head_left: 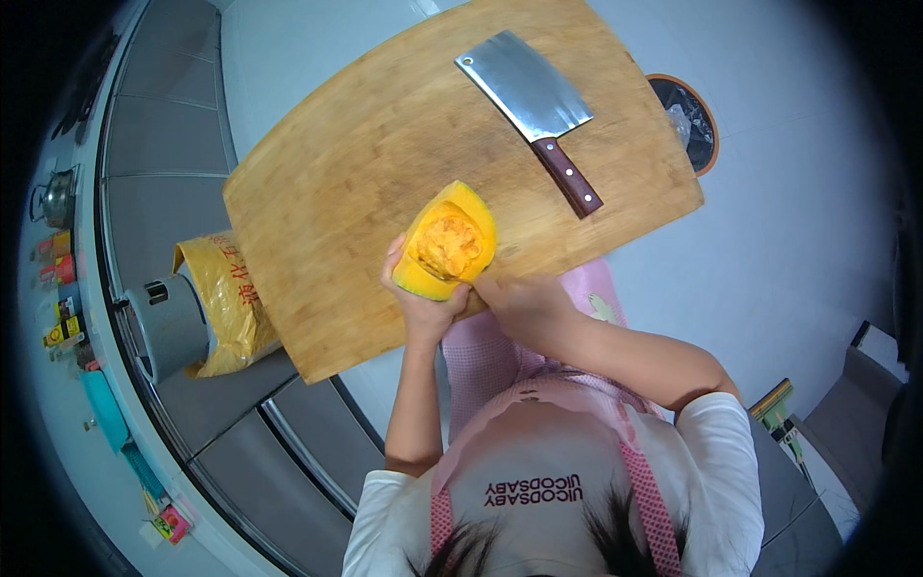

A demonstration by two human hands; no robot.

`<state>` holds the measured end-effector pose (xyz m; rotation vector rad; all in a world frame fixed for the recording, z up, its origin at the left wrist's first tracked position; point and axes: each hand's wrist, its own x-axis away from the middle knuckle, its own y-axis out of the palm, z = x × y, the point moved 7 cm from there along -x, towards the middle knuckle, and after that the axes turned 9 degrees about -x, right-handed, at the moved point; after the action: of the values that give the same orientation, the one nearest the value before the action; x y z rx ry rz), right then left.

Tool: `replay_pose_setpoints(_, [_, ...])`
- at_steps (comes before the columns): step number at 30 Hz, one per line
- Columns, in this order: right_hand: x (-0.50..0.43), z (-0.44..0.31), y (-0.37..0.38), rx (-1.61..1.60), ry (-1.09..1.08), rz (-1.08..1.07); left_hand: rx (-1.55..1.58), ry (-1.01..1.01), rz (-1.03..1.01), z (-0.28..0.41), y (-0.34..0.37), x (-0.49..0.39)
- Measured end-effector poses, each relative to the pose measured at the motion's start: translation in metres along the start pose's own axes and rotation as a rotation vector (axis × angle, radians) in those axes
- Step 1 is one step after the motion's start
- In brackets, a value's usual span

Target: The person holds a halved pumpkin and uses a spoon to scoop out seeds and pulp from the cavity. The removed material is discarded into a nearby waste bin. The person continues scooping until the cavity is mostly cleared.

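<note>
A cut piece of pumpkin (448,241) with orange flesh and stringy pulp in its hollow is tilted up near the front edge of a wooden board (346,180). My left hand (425,306) grips it from its left and lower side, thumb at the lower rim. My right hand (523,303) touches the pumpkin's lower right rim with its fingers drawn together; whether something small is between them is hidden. Farther up the board, a cleaver (530,90) with a dark wooden handle lies flat, its handle pointing toward the lower right.
A bin with a black liner (696,130) stands beyond the board's right edge. At the left are a yellow plastic bag (227,303), a grey container (169,328) and a counter holding a glass kettle (56,200) and small packages.
</note>
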<state>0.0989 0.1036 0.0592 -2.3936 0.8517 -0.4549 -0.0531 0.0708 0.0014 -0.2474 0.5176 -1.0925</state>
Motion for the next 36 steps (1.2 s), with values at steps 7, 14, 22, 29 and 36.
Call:
replay_pose_setpoints(7, [0.006, -0.004, -0.005, 0.052, -0.071, 0.103, -0.003, -0.031, 0.022, 0.003, -0.001, -0.001])
replay_pose_setpoints(14, [-0.003, -0.005, -0.005, 0.169, -0.112, 0.142, -0.021, -0.057, 0.018, 0.001, -0.003, -0.003])
replay_pose_setpoints(22, [-0.016, -0.003, -0.031, 0.281, -0.214, -0.05, 0.073, -0.054, -0.026, 0.001, -0.003, -0.006])
replay_pose_setpoints(29, [-0.037, -0.003, -0.053, 0.308, -0.193, -0.276, 0.07, -0.055, -0.049, 0.002, -0.003, -0.007])
replay_pose_setpoints(36, [-0.028, 0.014, -0.038, -0.336, 0.077, -0.299, 0.116, -0.043, -0.047, 0.001, -0.002, -0.004])
